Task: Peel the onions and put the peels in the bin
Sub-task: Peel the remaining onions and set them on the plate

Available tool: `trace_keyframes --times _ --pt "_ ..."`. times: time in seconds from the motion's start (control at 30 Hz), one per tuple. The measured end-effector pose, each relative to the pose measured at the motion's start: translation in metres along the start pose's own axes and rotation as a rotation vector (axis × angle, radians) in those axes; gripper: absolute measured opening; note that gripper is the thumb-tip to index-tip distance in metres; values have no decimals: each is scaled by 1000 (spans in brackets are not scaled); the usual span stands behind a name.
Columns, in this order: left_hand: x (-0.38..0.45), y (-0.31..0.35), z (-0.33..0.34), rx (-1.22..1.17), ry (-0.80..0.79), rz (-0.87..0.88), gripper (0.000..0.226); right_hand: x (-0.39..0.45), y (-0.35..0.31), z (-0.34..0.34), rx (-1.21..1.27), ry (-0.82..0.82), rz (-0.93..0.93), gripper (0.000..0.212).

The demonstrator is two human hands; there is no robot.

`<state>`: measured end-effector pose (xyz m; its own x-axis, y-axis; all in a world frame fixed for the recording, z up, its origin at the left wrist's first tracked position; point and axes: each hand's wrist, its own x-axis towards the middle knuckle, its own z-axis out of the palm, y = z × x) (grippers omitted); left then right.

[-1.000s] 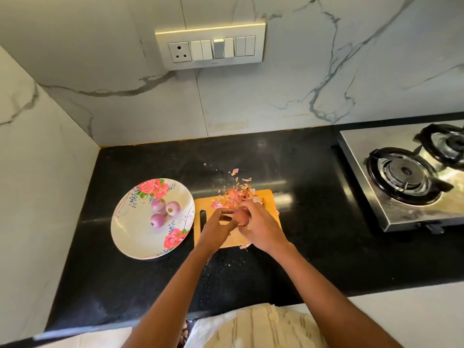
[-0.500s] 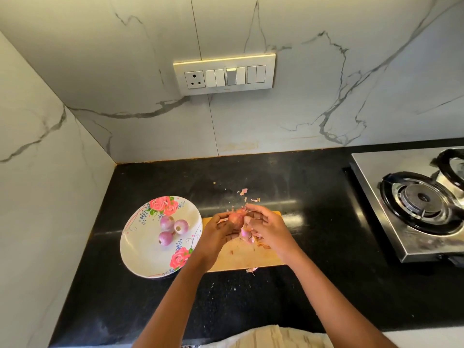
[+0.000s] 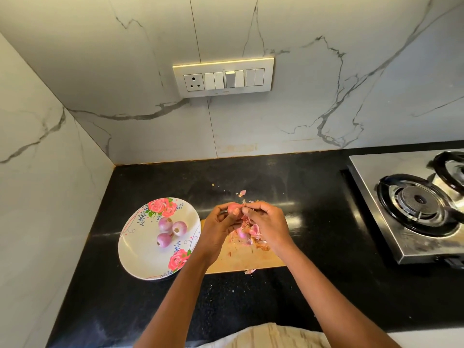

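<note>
Black granite counter point(image 3: 313, 285), marble walls point(image 3: 326, 84), steel stove point(image 3: 414, 204)

A black, speckled stone countertop point(image 3: 288, 292) stretches under my hands and runs back to a marbled wall. Just left of my left hand point(image 3: 217, 228) sits a white floral plate point(image 3: 140, 249) on the counter. Directly beneath both hands lies a wooden cutting board point(image 3: 241, 257), its left edge touching the plate. Well to the right of my right hand point(image 3: 267, 223) stands a steel gas stove point(image 3: 391, 169). A few loose onion peel scraps point(image 3: 241, 193) rest on the counter just beyond my fingertips, and one more at the board's near edge.
</note>
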<state>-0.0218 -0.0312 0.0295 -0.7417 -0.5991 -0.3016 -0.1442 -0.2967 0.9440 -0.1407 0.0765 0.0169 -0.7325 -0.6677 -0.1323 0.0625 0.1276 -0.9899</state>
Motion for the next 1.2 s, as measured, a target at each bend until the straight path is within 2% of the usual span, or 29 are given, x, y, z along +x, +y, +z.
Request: trace_keyframes --times 0.17,0.27,0.37,0.5,0.7,0.8,0.93,1.1,1.2 --pt "-2 3 3 23 -12 -31 29 4 -1 -2 -265 57 -153 13" --pt "-4 6 3 15 -13 -45 34 3 1 3 -357 78 -199 15" --pt "-5 7 5 -24 12 -53 33 -2 0 8 -331 139 -200 16" --pt "-4 8 2 -84 50 -52 30 -4 -5 7 -210 20 -145 24" --pt "-2 14 0 -142 40 -57 36 0 -10 0 -105 3 -103 12" --pt "-2 17 0 -159 43 -38 47 2 -8 2 -120 33 -116 8" --pt "-1 15 1 -173 78 -6 49 1 -6 12 -205 86 -155 6" --pt "2 17 2 -134 127 54 52 2 -13 11 -248 -10 -144 15" --pt "3 19 -2 -221 140 18 41 4 -13 4 -225 -17 -110 21"
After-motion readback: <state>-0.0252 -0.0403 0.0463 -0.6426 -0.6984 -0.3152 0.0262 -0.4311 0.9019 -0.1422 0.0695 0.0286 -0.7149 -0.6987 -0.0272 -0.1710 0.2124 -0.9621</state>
